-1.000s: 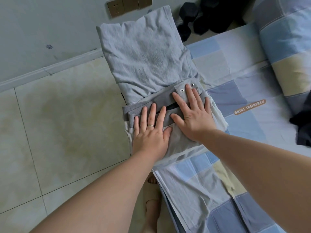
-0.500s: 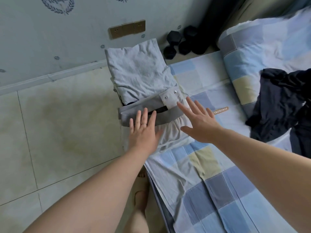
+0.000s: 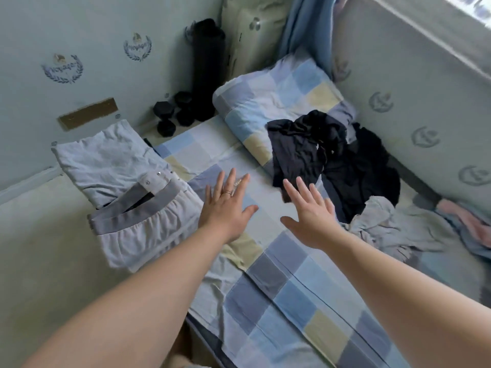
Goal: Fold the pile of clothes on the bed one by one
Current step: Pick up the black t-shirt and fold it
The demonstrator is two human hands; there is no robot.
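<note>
The unfolded pile [image 3: 332, 155], black garments with a crumpled grey piece [image 3: 385, 227] at its 5 o'clock, lies on the bed [image 3: 292, 301] against the checked pillow [image 3: 279, 96]. The folded stack [image 3: 106, 160], topped at its near end by grey-banded shorts [image 3: 138, 229], sits on the bed's edge at 9 o'clock. Between them the left hand [image 3: 225, 211] and right hand [image 3: 309, 216] hover over the sheet, fingers straight and spread, holding nothing; the right fingertips reach the black cloth's edge, contact unclear. Black dumbbells [image 3: 172, 112] stand on the floor at 11 o'clock.
</note>
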